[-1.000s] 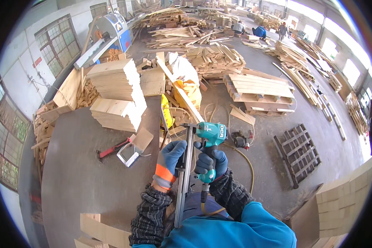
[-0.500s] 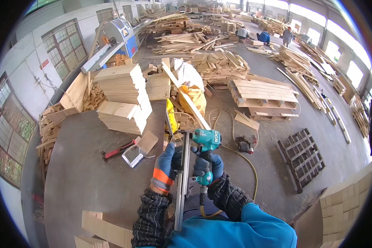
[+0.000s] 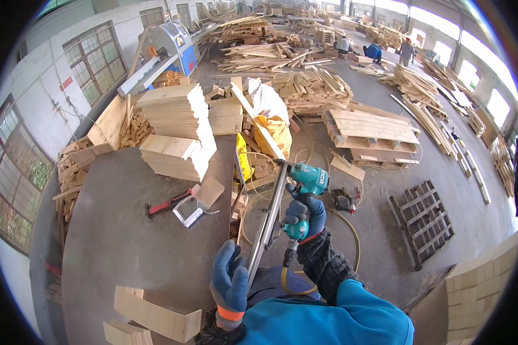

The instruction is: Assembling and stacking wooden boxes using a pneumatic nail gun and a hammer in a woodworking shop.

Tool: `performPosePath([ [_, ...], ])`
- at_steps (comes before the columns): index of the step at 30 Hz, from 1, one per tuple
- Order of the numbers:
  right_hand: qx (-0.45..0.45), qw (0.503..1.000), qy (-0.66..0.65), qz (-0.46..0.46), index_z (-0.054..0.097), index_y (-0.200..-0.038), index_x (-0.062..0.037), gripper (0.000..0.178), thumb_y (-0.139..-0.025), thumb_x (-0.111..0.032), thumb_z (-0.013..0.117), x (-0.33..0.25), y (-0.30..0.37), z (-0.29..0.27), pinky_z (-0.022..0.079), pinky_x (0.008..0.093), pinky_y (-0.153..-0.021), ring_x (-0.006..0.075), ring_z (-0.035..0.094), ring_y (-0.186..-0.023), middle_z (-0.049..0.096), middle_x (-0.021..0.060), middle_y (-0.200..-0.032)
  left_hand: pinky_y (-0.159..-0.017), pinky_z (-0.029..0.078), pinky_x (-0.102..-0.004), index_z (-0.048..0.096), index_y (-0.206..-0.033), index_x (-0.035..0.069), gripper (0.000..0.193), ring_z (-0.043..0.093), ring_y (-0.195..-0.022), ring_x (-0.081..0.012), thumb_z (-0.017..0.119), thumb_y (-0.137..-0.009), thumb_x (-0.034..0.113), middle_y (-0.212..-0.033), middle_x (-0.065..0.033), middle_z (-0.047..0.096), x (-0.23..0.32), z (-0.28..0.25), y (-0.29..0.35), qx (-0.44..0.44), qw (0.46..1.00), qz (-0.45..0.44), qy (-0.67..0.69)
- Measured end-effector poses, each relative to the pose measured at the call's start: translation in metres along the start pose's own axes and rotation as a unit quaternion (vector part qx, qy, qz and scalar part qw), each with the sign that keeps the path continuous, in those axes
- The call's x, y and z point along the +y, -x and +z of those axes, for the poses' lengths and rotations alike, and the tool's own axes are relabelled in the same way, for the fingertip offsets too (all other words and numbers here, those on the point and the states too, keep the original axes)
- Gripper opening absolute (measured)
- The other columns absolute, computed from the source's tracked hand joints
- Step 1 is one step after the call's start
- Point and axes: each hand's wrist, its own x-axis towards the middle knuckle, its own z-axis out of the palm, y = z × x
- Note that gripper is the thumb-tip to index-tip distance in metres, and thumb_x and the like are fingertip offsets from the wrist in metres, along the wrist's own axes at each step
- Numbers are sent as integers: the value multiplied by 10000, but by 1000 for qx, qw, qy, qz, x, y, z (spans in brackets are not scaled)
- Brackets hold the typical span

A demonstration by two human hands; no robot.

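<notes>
A teal air nail gun with a long silver magazine rail is up in front of me. My right hand, in a dark blue glove, is wrapped round its handle. The rail slants down to the left towards my body. Beside its lower end is my left hand, in a blue glove with an orange cuff. Its fingers are apart and hold nothing I can see. From the handle's base runs a yellow air hose. On the table lie a red-handled hammer and an opened small white box.
A tall stack of wooden boards stands on the brown table. Loose boards lie at its near edge. Right of the table are a yellow sack, a wooden pallet and a dark pallet. People work far back.
My left hand has let go of the magazine rail and dropped towards its lower end, opening. My right hand has moved the nail gun slightly right, and the rail now tilts more.
</notes>
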Motion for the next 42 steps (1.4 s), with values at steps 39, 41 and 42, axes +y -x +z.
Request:
performPosePath([
  [39,36,790,434,431,492,-1457,70,555,-1027,-249,640,106,-77,-88,491,376,-599,175,500,-606,506,31,-720,-839,635,-362,716,-1373,98,498,758,-1005,-237,844,-892,74,-1408,-145,696,-50,-164,291,471,733,-258,-418],
  [41,4,765,483,426,615,-1235,49,357,-999,-218,631,127,-69,-69,509,361,-574,195,547,-573,548,49,-690,-841,636,-363,707,-1397,116,523,753,-1020,-233,850,-894,89,-1443,-145,678,-56,-181,288,447,746,-255,-422],
  [42,7,764,487,424,615,-1235,49,357,-999,-218,631,123,-67,-73,509,361,-574,195,547,-573,548,49,-690,-844,637,-363,707,-1401,129,532,751,-1026,-231,857,-892,96,-1445,-143,678,-61,-188,288,435,761,-244,-415],
])
